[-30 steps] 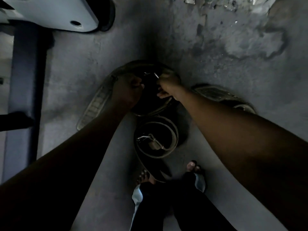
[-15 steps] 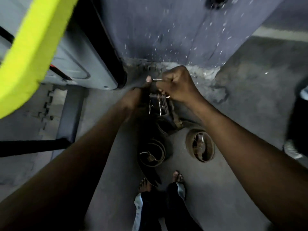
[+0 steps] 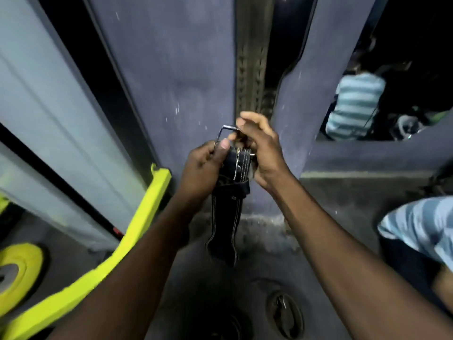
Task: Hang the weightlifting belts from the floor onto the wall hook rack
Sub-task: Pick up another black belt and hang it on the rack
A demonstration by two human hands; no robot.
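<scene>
Belt is hanging in front of the wall, off the floor. My left hand is gripping it just under the buckle; my right hand is pinching the buckle end, both hands close together. Keeping the buckle frame open and uppermost should help a hook catch it. No hook rack is showing clearly; another coiled belt is lying below.

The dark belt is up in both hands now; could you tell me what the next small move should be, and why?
Probably raise the dark belt by its metal buckle toward the wall. The left hand and right hand grip the buckle end, the strap hangs free, and no hook is visible yet.
</scene>
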